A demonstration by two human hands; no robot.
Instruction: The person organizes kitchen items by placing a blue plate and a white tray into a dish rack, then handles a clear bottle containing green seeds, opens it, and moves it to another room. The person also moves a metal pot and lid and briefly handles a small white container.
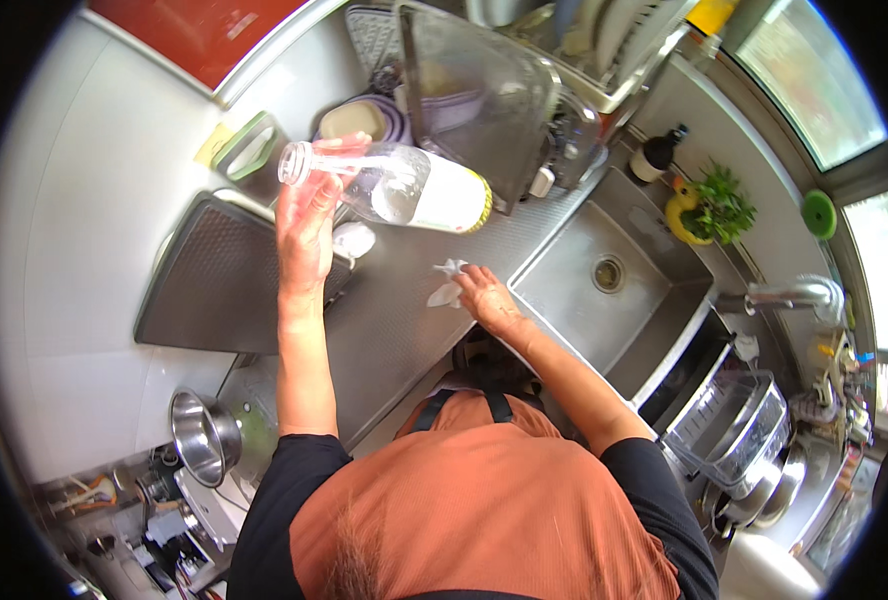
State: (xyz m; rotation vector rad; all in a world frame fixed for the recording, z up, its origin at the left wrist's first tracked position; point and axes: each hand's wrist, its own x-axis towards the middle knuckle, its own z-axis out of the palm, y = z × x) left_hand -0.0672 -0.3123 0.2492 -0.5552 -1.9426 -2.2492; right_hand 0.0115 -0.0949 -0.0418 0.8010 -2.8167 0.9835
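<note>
My left hand (pixel 310 217) is closed around the neck end of a clear bottle (pixel 395 184) with a white label and a yellow-green patterned base. The bottle lies nearly sideways above the steel counter, its mouth to the left. On the counter, at the sink's left edge, my right hand (pixel 489 300) has its fingertips at a crumpled white tissue or cloth (pixel 451 268); whether they grip it cannot be told. Another whitish piece (pixel 444 295) lies just below. A white crumpled item (pixel 354 240) is partly behind my left hand.
A steel sink (pixel 601 300) with a faucet (pixel 796 296) lies to the right. Behind it stand a dark bottle (pixel 657 156) and a plant in a yellow duck pot (pixel 688 214). A dark ridged board (pixel 211 277) leans at left. Transparent lids or trays (pixel 481 97) and a dish rack (pixel 601 90) stand at the back.
</note>
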